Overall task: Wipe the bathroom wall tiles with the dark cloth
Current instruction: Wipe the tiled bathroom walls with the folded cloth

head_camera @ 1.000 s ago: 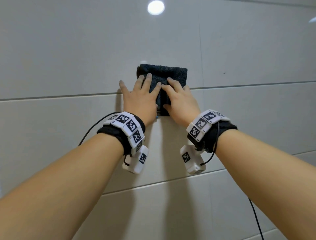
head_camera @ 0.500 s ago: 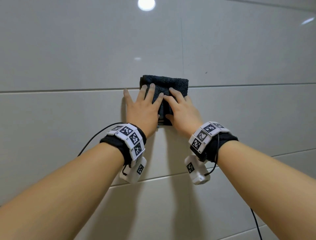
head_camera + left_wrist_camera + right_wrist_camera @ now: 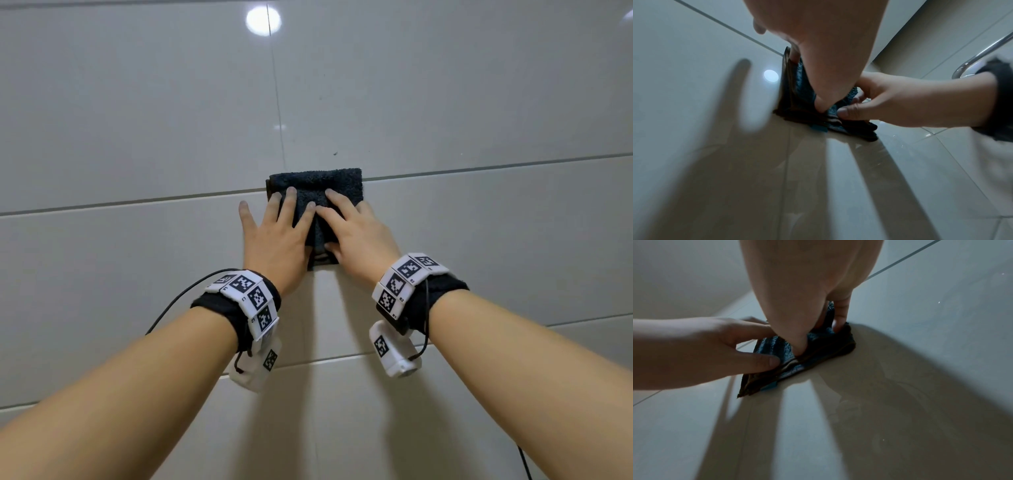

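1. A chrome towel rail [image 3: 980,53] curves in at the upper right edge of the left wrist view, on the adjoining wall beyond the right forearm.
2. A round ceiling-light reflection [image 3: 263,20] shines near the top edge of the wall, sitting on a vertical grout line.
3. A small dark speck [image 3: 335,154] marks the tile just above the cloth's top edge.
4. Black cables [image 3: 178,301] trail from the marker-covered wristbands on both wrists.
5. The wall tiles [image 3: 137,120] are large, glossy and pale grey, laid in long horizontal courses (both arms throw shadows down them).
6. The dark cloth [image 3: 317,186] is a folded charcoal terry pad, flat against the wall across a horizontal grout line; a small blue tag [image 3: 769,387] peeks from its lower edge.
7. The left hand [image 3: 274,240] has a released grip: straight fingers press the cloth's left part, the little finger on bare tile.
8. The right hand [image 3: 356,236] presses the right part, fingers extended, thumb against the lower folds.
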Motion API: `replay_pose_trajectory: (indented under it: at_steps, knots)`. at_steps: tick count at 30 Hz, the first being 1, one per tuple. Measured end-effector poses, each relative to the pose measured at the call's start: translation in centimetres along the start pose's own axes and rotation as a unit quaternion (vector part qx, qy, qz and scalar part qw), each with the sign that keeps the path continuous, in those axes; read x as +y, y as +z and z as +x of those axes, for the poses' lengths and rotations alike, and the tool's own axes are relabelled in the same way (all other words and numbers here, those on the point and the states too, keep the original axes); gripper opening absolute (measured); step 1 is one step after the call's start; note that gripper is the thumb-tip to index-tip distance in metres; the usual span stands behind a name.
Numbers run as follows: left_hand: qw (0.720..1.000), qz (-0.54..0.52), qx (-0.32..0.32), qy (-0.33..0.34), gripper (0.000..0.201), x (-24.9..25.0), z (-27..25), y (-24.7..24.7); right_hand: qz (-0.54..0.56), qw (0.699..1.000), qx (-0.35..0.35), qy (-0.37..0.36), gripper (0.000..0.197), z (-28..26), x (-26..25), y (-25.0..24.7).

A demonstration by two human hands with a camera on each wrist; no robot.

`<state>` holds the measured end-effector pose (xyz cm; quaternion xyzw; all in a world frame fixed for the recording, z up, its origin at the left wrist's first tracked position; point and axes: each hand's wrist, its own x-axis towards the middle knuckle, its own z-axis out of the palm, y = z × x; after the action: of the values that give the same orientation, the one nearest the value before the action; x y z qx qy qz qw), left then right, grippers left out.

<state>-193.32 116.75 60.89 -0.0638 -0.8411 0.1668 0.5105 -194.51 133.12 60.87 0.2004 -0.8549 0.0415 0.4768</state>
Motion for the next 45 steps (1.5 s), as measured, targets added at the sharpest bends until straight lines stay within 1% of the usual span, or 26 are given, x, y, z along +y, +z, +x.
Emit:
replay_pose_trajectory:
  at_steps: [4,8,13,16,21,24,26,31,34,39,45]
  knots:
    - [1.000,0.002,0.011,-0.006,0.069,2.6,0.8,-0.1,0.013,1.000,0.010,-0.005,0.065,-0.6,2.6,0.1]
    - [1.000,-0.001,0.021,0.004,0.070,3.4,1.4,-0.2,0.010,1.000,0.016,-0.005,0.067,-0.6,3.6,0.2]
    - [0.998,-0.005,0.046,0.039,0.071,2.1,1.6,0.1,-0.014,1.000,0.026,0.007,0.062,-0.2,3.0,0.2]
    - [0.996,-0.005,0.065,0.061,0.067,0.7,1.8,-0.1,-0.021,0.999,0.038,0.016,0.057,0.8,2.1,0.2]
    - [0.995,-0.009,0.066,0.070,0.061,-2.2,1.5,-0.7,0.002,0.999,0.049,0.013,0.058,2.2,-0.4,0.4]
    - [0.994,-0.011,0.077,0.083,0.060,-3.7,1.3,-0.7,0.009,0.998,0.055,0.019,0.057,2.4,-1.6,0.7]
    - [0.992,-0.017,0.088,0.086,0.057,-3.7,1.3,-0.7,0.010,0.998,0.055,0.023,0.058,2.4,-1.7,0.7]
    - [0.991,-0.052,0.106,0.059,0.044,-2.1,1.8,-1.2,0.015,0.999,0.047,0.016,0.060,2.3,-1.1,0.4]
    - [0.990,-0.056,0.115,0.058,0.037,-1.7,2.1,-1.1,0.013,0.999,0.045,0.012,0.061,2.5,-0.8,0.2]
    - [0.992,-0.041,0.106,0.056,0.035,-1.1,2.0,-1.0,0.011,0.999,0.052,0.008,0.060,2.3,-0.3,0.4]
    - [0.996,-0.037,0.058,0.052,0.046,1.3,2.3,-1.7,0.013,0.998,0.051,0.018,0.060,1.7,1.8,-0.1]
